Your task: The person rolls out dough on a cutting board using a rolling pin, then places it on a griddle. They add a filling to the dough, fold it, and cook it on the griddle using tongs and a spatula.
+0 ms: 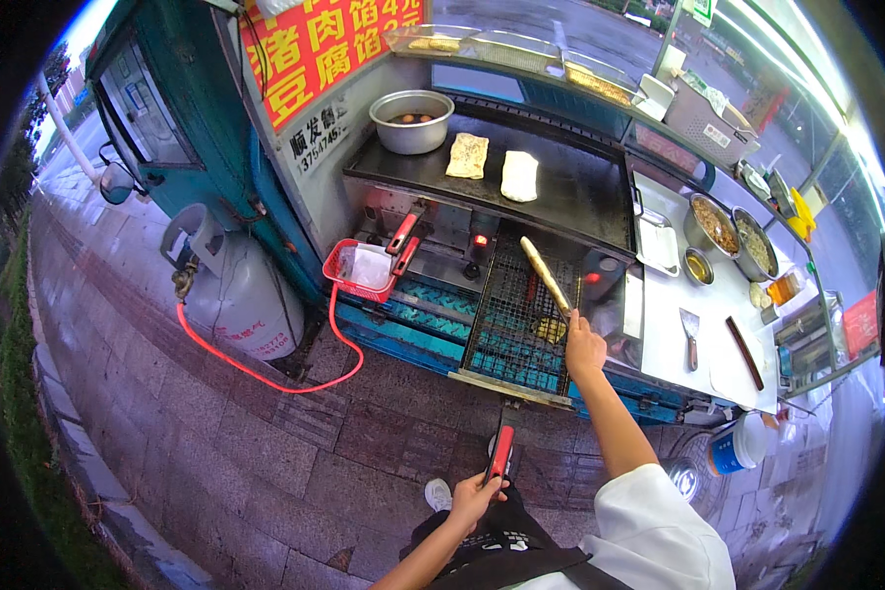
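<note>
My right hand (585, 346) grips a thin metal utensil, partly hidden by the fingers. At its far end is a long, narrow, pale browned piece (540, 269), seemingly a flatbread seen edge-on, above the pulled-out wire-mesh rack (512, 346). A yellow-brown piece (550, 330) shows at the mesh beside my right hand. Lower down, my left hand (478, 498) is closed around a red-handled tool (500, 451), whose metal end reaches the rack's front edge. On the black griddle (575, 195) lie a browned flatbread (468, 156) and a paler one (520, 177).
A pot with eggs (411, 133) stands at the griddle's back left. To the right, the white worktop (660, 324) holds filling bowls (714, 227), a scraper (690, 339) and a dark rolling pin (745, 354). A gas cylinder (243, 295) and its red hose (265, 380) occupy the pavement.
</note>
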A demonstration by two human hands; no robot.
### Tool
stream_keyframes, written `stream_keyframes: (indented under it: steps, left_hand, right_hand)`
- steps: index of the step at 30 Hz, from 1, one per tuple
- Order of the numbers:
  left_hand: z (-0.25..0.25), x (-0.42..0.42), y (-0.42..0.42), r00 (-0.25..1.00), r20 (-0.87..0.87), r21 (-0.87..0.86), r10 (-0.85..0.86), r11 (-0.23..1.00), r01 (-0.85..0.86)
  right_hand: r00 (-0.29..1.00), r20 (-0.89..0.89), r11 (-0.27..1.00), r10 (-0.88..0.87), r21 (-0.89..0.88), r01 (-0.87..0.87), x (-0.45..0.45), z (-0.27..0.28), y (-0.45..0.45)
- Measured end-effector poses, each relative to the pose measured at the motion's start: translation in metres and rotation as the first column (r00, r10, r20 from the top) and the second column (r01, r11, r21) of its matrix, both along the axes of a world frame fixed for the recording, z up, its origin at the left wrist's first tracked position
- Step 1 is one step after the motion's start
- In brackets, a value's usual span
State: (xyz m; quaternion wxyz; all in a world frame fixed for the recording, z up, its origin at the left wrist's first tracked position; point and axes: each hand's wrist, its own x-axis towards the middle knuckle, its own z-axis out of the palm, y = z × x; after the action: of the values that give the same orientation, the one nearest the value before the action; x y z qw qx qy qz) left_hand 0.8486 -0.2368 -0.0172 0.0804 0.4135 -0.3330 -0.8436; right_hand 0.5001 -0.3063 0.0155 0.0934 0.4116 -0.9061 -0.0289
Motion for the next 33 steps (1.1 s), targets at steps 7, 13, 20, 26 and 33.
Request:
stream_keyframes:
  steps: [7, 13, 20, 26, 33]
  left_hand:
    - [-0.018, 0.005, -0.002, 0.999, -0.041, -0.017, 0.03, 0.999, -0.031]
    - [-0.009, 0.002, -0.001, 0.999, -0.012, -0.02, 0.036, 0.999, -0.036]
    - [-0.009, 0.0, -0.002, 0.998, -0.006, -0.022, 0.057, 0.998, -0.057]
    - [-0.007, 0.001, -0.002, 0.999, 0.008, -0.026, 0.038, 0.999, -0.038]
    - [-0.015, 0.002, 0.001, 0.999, -0.004, 0.016, 0.047, 0.999, -0.047]
  right_hand:
    - [0.993, 0.119, 0.999, -0.011, -0.051, 0.017, 0.024, 0.008, 0.012]
    - [0.886, 0.443, 0.985, -0.139, -0.029, 0.169, -0.005, 0.023, 0.024]
    - [0.847, 0.506, 0.976, -0.164, -0.043, 0.214, 0.013, -0.015, 0.006]
    - [0.714, 0.612, 0.884, -0.34, -0.051, 0.464, 0.052, -0.027, -0.08]
    - [0.617, 0.637, 0.774, -0.462, -0.049, 0.631, 0.055, -0.026, -0.153]
